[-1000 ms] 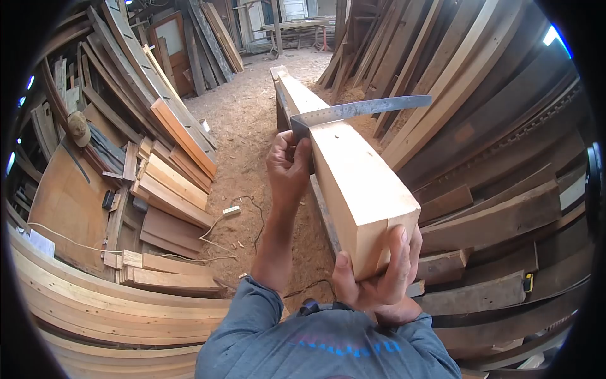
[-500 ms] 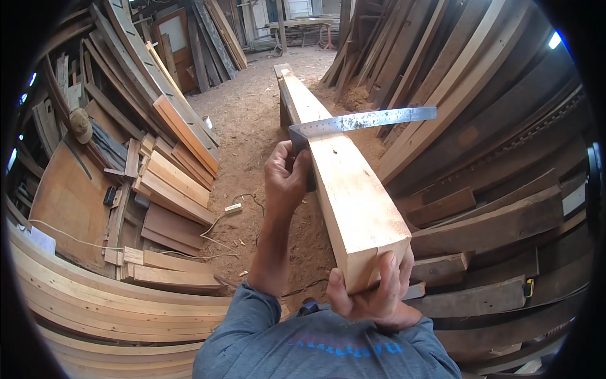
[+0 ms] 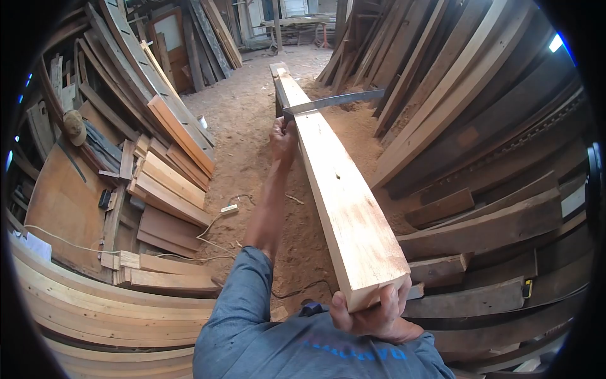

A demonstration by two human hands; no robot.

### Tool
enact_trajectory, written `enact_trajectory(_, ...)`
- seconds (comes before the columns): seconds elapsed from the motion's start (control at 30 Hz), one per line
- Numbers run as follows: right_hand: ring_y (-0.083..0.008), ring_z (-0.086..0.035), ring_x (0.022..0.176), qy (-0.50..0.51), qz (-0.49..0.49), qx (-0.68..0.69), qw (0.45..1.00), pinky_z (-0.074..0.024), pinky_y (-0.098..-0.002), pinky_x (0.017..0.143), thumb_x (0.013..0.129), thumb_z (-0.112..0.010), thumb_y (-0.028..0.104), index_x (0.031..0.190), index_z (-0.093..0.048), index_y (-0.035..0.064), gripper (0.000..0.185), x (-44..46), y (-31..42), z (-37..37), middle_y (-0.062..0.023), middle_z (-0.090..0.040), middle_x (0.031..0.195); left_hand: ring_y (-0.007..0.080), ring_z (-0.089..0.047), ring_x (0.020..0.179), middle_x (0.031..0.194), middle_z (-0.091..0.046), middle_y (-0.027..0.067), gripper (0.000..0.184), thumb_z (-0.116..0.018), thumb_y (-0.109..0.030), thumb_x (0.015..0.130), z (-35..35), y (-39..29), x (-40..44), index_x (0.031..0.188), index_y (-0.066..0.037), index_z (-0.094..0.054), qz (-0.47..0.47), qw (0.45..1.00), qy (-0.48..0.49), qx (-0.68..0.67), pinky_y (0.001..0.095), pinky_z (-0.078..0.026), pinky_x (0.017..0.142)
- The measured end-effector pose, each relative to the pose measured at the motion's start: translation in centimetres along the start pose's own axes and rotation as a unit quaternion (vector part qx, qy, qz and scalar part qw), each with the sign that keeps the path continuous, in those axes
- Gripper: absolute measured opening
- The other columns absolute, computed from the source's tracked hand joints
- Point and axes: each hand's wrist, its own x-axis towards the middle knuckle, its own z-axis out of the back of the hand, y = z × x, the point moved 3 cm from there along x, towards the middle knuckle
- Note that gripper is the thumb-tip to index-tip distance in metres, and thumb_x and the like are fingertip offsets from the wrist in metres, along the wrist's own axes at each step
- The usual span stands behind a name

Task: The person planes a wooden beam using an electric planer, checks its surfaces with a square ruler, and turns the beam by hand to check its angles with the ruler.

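Observation:
A long pale timber beam (image 3: 344,189) stretches away from my body, its near end by my chest. My right hand (image 3: 375,312) grips that near end from below, with the fingers against the end face. Farther along, at the beam's left side, my left hand (image 3: 282,136) is closed round the dark stock of a metal try square. The square's blade (image 3: 341,99) lies across the beam's top and juts out past its right side. A small dark knot shows in the top face, between the square and the near end.
Stacked planks (image 3: 113,303) fill the lower left, with shorter boards (image 3: 170,180) above them. A white power strip (image 3: 229,209) with its cord lies on the sawdust-covered floor (image 3: 243,126). Dark boards (image 3: 486,227) lie along the right, and tall planks lean at the upper right.
My left hand and the square have moved farther along the beam, away from me. The beam's near end and my right hand appear lower and closer to my chest.

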Motion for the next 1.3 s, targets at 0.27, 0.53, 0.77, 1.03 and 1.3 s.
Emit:
enact_trajectory(0.27,-0.0595,-0.056,0.108,0.091,0.024,-0.097,0.991,-0.0692,-0.0489,0.076,0.1,-0.06,0.021,0.151,-0.041,0.0267,0.055,2.2,0.3,1.2,-0.0196,-0.025,0.15,0.0144,-0.064,0.091,0.101,-0.071,0.008,0.022,-0.062,-0.018,0.101,-0.4,-2.1,-0.9,0.114,0.0,-0.065,0.031,0.999,0.01,0.018,0.0319,-0.052,0.082)
enact_trajectory(0.53,-0.0597,-0.054,0.112,0.045,0.058,-0.102,0.992,-0.068,-0.0542,0.078,0.096,-0.064,0.017,0.153,-0.034,0.0162,0.064,0.7,-0.5,1.1,-0.0225,-0.025,0.15,0.0111,-0.065,0.085,0.098,-0.07,0.0066,0.02,-0.061,-0.017,0.102,-0.8,-3.8,-1.7,0.113,0.0,-0.063,0.058,0.997,0.032,-0.039,0.0285,-0.054,0.076)
enact_trajectory(0.77,-0.044,-0.05,0.129,-0.022,-0.05,-0.01,0.998,-0.0446,-0.0518,0.104,0.086,-0.067,0.026,0.15,-0.03,-0.0141,0.084,5.3,-3.6,2.5,-0.0351,-0.043,0.143,0.0116,-0.064,0.079,0.092,-0.065,0.0032,0.01,-0.062,-0.01,0.103,4.7,-5.0,-5.1,0.11,-0.003,-0.059,-0.004,0.966,-0.168,-0.199,0.028,-0.056,0.07)
enact_trajectory(1.03,-0.0443,-0.061,0.115,-0.115,-0.013,-0.011,0.993,-0.0501,-0.0519,0.097,0.081,-0.068,0.014,0.145,-0.039,-0.0158,0.077,10.4,-5.8,3.0,-0.0333,-0.055,0.133,0.0119,-0.056,0.063,0.078,-0.06,0.003,0.01,-0.058,-0.018,0.106,11.9,-9.0,-15.1,0.106,-0.011,-0.052,0.116,0.871,-0.217,-0.425,0.0279,-0.051,0.055)
enact_trajectory(1.3,-0.0426,-0.059,0.121,-0.133,-0.022,0.044,0.99,-0.0477,-0.0498,0.102,0.082,-0.069,0.013,0.147,-0.041,-0.0128,0.075,9.5,-5.1,2.1,-0.031,-0.055,0.136,0.0105,-0.063,0.073,0.084,-0.065,0.0053,0.061,-0.059,-0.042,0.103,-2.1,-12.7,-24.3,0.151,-0.01,-0.041,0.316,0.79,0.098,-0.516,0.0275,-0.06,0.066)
